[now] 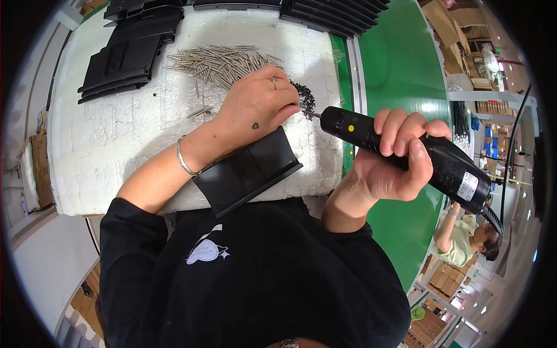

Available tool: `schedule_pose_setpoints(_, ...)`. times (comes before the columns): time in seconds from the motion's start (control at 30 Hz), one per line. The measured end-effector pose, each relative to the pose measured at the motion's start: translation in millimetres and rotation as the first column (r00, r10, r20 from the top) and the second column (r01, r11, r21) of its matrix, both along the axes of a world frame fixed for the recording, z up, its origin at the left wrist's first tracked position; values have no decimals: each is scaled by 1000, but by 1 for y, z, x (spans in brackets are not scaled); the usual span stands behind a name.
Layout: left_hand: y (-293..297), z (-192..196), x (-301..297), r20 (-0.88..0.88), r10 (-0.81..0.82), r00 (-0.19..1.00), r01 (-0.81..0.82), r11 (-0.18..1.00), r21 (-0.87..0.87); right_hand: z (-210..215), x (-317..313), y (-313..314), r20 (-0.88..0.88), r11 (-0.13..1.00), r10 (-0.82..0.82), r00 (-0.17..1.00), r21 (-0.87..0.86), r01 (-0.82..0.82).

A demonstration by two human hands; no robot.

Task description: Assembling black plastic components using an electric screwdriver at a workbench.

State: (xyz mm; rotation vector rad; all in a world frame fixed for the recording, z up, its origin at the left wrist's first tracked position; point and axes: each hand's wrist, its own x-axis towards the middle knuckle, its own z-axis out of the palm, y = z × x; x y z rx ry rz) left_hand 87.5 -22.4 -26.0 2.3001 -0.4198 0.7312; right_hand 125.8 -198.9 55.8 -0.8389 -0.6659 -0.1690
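My right hand (pixel 403 153) is wrapped round a black corded electric screwdriver (pixel 362 129), held nearly level with its bit pointing left. At the bit's tip, the fingers of my left hand (pixel 261 101) are pinched together; whatever they hold is too small or hidden to name. Below that hand lies a black rectangular panel (pixel 249 171) with a raised lip, partly covered by my left wrist. Small black screws (pixel 304 95) lie in a pile just beyond the fingertips. Farther off is a heap of silver metal pins (pixel 217 62).
Stacked black panels (pixel 125 61) stand at the far left, and black ribbed parts (pixel 336 17) at the far edge. The white foam work surface (pixel 127 124) borders a green table (pixel 400 75) on the right. Another person (pixel 464 238) is at the far right, near cardboard boxes.
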Motion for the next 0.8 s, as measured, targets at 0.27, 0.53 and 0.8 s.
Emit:
schedule_pose_setpoints(0.27, -2, 3, -6, 68, -13, 998, 15, 999, -33, 5, -2, 3, 50, 999, 45, 998, -20, -44)
schedule_pose_setpoints(0.53, 2, 7, -16, 50, -28, 998, 32, 997, -75, 7, -12, 3, 67, 992, 125, 990, -26, -123)
schedule_pose_setpoints(0.8, 5, 7, -32, -55, -185, 981, 168, 958, -234, 13, -19, 4, 119, 940, 334, 935, -112, -322)
